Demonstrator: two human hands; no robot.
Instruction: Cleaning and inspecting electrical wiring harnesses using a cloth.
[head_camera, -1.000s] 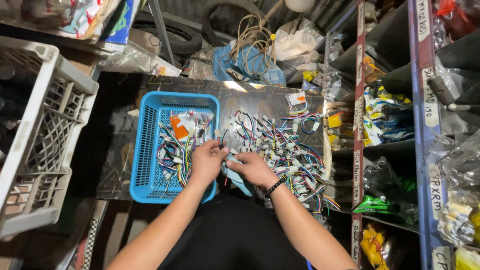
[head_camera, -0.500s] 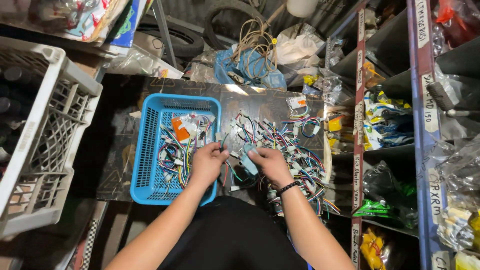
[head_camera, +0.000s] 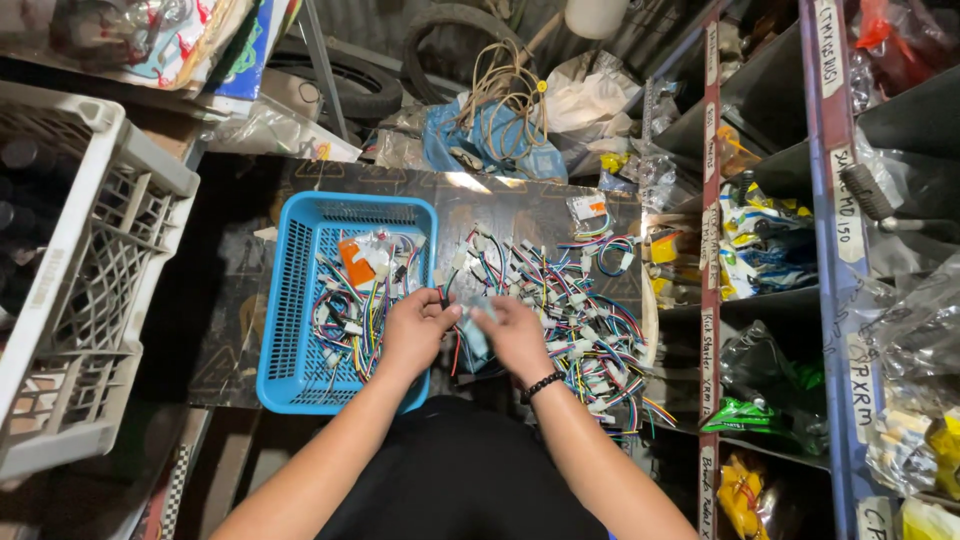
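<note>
Two hands, left (head_camera: 415, 330) and right (head_camera: 515, 335), one with a black wristband (head_camera: 541, 386). One blue basket (head_camera: 290, 350). One grey crate (head_camera: 90, 260). One tyre (head_camera: 450, 30). Two shelf racks (head_camera: 835, 250). Wire harnesses (head_camera: 580, 320) tangle in one heap, too many to count.

I am wearing nothing on my forearms; both are showing bare up to the frame's edge. My left hand (head_camera: 415, 330) is carrying no ring or band. My right hand (head_camera: 515, 335) is wearing a black beaded bracelet (head_camera: 541, 386) at the wrist. Dark, probably black, clothing (head_camera: 455, 470) is covering my lap.
</note>
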